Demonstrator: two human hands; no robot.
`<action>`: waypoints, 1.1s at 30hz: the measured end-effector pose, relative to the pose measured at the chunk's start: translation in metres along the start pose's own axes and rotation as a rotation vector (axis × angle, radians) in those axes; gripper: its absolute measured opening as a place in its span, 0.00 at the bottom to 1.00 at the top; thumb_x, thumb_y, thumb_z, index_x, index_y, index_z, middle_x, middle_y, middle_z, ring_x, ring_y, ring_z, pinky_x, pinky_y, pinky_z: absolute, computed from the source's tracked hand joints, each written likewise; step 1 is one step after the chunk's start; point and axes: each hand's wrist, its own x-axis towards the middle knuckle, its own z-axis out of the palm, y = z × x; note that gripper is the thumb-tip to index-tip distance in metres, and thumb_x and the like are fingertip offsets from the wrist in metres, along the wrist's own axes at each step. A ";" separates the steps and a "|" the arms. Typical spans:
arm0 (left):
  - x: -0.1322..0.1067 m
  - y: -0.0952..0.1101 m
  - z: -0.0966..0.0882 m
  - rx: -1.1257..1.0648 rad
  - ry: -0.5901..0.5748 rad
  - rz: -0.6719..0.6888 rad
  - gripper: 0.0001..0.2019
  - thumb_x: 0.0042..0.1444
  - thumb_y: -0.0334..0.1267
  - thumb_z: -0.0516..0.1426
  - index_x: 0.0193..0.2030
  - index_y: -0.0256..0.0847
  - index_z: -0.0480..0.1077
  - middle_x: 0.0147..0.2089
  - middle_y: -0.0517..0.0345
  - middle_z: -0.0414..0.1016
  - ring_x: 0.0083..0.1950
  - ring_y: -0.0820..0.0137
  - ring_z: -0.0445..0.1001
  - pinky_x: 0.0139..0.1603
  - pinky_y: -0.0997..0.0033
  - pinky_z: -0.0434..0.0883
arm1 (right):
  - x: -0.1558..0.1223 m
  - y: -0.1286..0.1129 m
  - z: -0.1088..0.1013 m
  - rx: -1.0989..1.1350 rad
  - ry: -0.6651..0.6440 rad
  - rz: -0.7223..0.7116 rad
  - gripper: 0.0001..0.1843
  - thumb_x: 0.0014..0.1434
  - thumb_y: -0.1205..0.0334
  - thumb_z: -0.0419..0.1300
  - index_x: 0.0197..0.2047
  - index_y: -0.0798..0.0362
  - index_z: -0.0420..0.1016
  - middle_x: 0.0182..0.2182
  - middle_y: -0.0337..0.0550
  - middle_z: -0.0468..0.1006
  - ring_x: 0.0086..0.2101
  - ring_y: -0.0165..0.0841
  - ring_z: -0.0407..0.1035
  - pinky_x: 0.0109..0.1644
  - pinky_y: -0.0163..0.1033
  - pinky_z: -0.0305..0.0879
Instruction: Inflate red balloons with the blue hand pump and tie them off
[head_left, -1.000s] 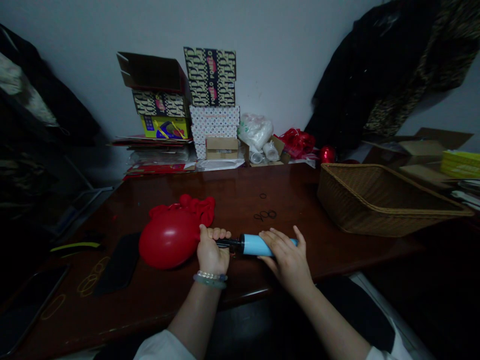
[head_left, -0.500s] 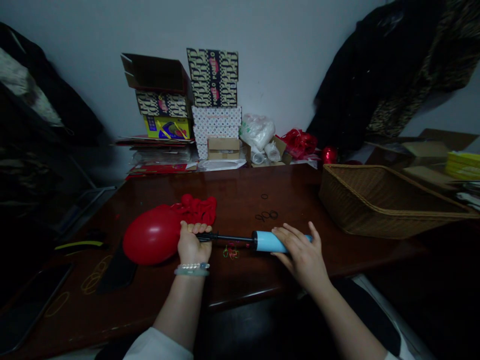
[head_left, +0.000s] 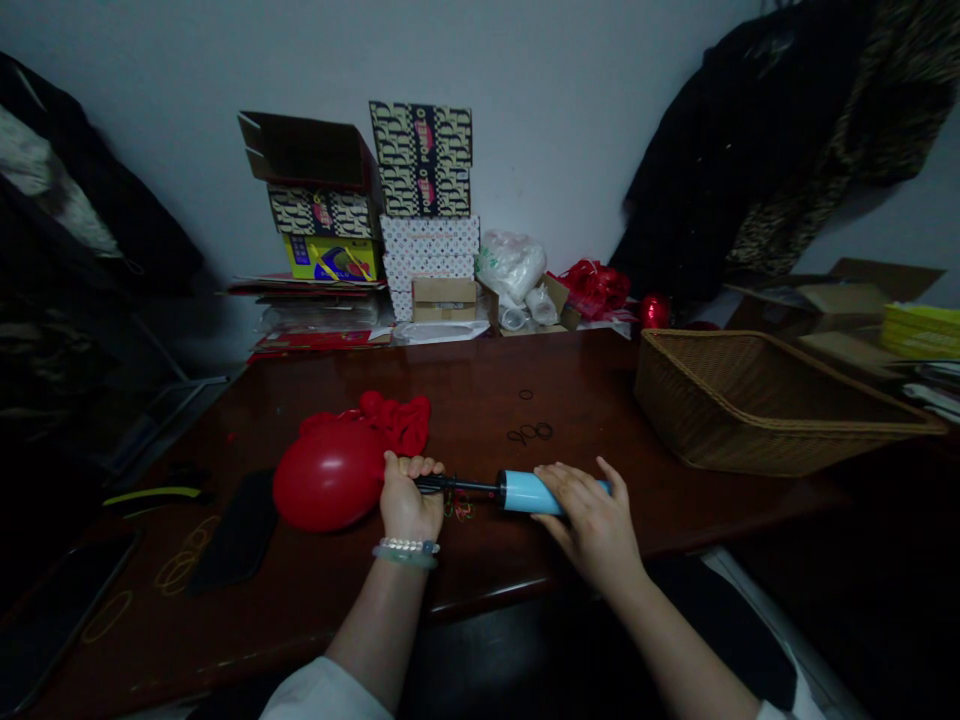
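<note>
In the head view, the left hand point(head_left: 409, 497) is closed around the neck of a red balloon point(head_left: 328, 477), gripping it onto the black nozzle of a blue hand pump point(head_left: 529, 492). The right hand point(head_left: 589, 525) curves half-open over the pump's barrel, with a wicker basket point(head_left: 757, 400) beyond it to the right and coloured rubber bands point(head_left: 459, 508) just below the nozzle.

Dim room; pale wall point(head_left: 570, 130) brightest; glare on dark table point(head_left: 480, 400); edges bowed, corners murky.
</note>
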 end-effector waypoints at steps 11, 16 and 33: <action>-0.019 -0.032 -0.005 0.050 -0.042 -0.054 0.21 0.65 0.41 0.48 0.20 0.40 0.51 0.19 0.66 0.51 0.20 0.77 0.56 0.25 0.73 0.62 | -0.004 -0.022 0.010 0.025 0.011 0.047 0.20 0.63 0.54 0.56 0.56 0.48 0.68 0.50 0.45 0.77 0.50 0.39 0.70 0.64 0.54 0.43; -0.015 -0.023 0.001 0.062 -0.045 -0.021 0.21 0.65 0.41 0.48 0.20 0.40 0.50 0.18 0.66 0.50 0.19 0.76 0.55 0.24 0.72 0.61 | 0.000 -0.018 0.008 0.036 0.002 0.015 0.21 0.63 0.52 0.56 0.57 0.47 0.67 0.50 0.44 0.77 0.51 0.40 0.70 0.66 0.56 0.39; 0.011 0.024 0.005 0.018 -0.039 0.034 0.23 0.66 0.42 0.45 0.19 0.40 0.50 0.17 0.66 0.52 0.19 0.76 0.57 0.24 0.74 0.61 | 0.002 0.022 -0.011 -0.034 0.041 -0.036 0.23 0.61 0.50 0.57 0.58 0.45 0.67 0.50 0.40 0.77 0.52 0.39 0.69 0.68 0.59 0.30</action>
